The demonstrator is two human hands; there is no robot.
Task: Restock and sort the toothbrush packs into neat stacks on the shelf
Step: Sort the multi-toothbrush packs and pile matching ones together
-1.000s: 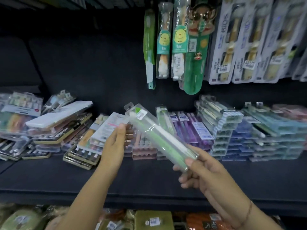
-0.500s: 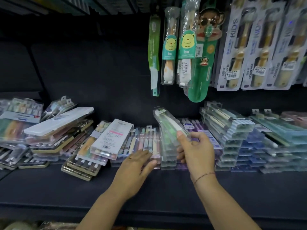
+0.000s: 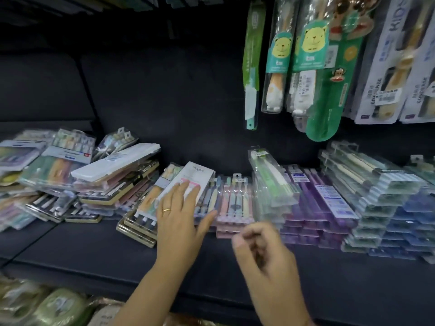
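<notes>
Two hands. One green toothbrush pack [image 3: 270,177] lies on top of clear stack [image 3: 273,205], middle of shelf [image 3: 94,245]. Two lion packs [image 3: 313,50] hang above. Left hand [image 3: 177,215] flat, fingers straight, resting on one white pack [image 3: 190,180]; one gold ring [image 3: 166,210]. Right hand [image 3: 261,248] blurry, fingers curled, holds nothing, near shelf front.
</notes>
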